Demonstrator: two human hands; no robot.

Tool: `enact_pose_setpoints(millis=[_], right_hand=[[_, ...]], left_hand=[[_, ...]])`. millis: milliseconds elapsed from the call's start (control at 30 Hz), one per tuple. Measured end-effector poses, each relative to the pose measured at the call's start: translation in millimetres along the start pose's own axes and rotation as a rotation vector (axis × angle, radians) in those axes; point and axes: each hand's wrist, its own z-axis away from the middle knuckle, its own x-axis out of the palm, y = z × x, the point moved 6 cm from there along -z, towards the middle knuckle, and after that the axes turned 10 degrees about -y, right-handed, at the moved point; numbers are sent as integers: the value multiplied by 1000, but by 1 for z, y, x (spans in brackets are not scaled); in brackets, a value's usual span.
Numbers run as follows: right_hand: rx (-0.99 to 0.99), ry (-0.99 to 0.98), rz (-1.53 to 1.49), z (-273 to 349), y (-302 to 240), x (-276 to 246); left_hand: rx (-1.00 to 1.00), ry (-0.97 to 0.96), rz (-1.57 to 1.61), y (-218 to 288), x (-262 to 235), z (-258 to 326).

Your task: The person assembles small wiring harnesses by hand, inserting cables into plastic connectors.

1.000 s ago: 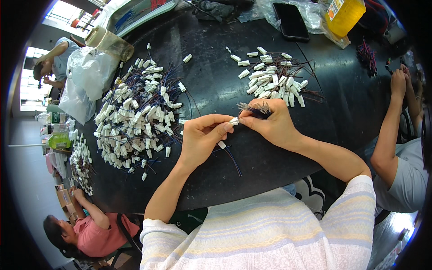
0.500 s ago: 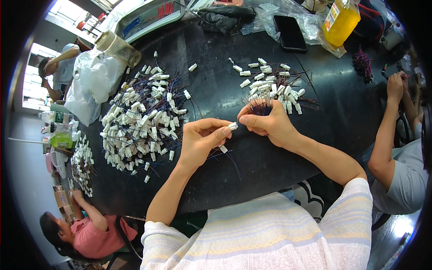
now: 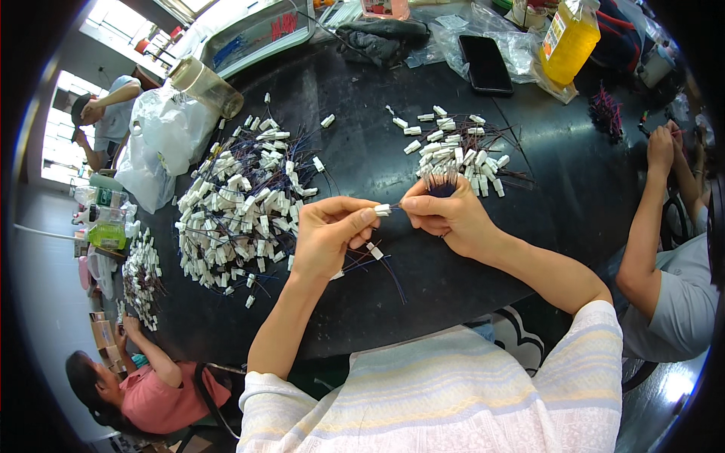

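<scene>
My left hand (image 3: 328,232) pinches a small white plastic connector (image 3: 383,210) between thumb and forefinger. Opposite it, my right hand (image 3: 447,208) is closed round a bundle of thin dark wires (image 3: 442,183), whose fine tips fan out above the fingers. A thin wire spans the small gap from the right fingertips to the connector; whether it sits inside cannot be made out. Below the left fingers, another white connector (image 3: 374,251) with dark wires lies on the black table (image 3: 453,279). Left of my hands is a big heap of wired white connectors (image 3: 242,204); a smaller pile (image 3: 453,147) lies beyond the right hand.
A black phone (image 3: 485,65) and a bottle of yellow liquid (image 3: 569,41) stand at the far right. Clear jar (image 3: 202,87), plastic bag (image 3: 162,143) and grey tray (image 3: 260,47) are at far left. Co-workers sit left and right, one beside another connector pile (image 3: 142,275).
My left hand has shifted slightly left with the connector, which now points more level toward the right hand. The right hand has barely moved. The whole view has tilted a little.
</scene>
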Motion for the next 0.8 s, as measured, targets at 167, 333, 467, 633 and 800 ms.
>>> enact_pose_setpoints(millis=[167, 333, 467, 633, 800], right_hand=[[42, -66, -29, 1, 4, -9], [33, -101, 166, 6, 3, 3], [-12, -35, 202, 5, 6, -8], [-60, -60, 243, 4, 6, 4], [-48, -75, 230, 7, 0, 3]], left_hand=[[460, 575, -830, 93, -27, 40], [277, 1074, -1776, 166, -63, 87], [545, 722, -1595, 138, -29, 31], [689, 6, -1507, 56, 17, -84], [632, -65, -1472, 30, 12, -116]])
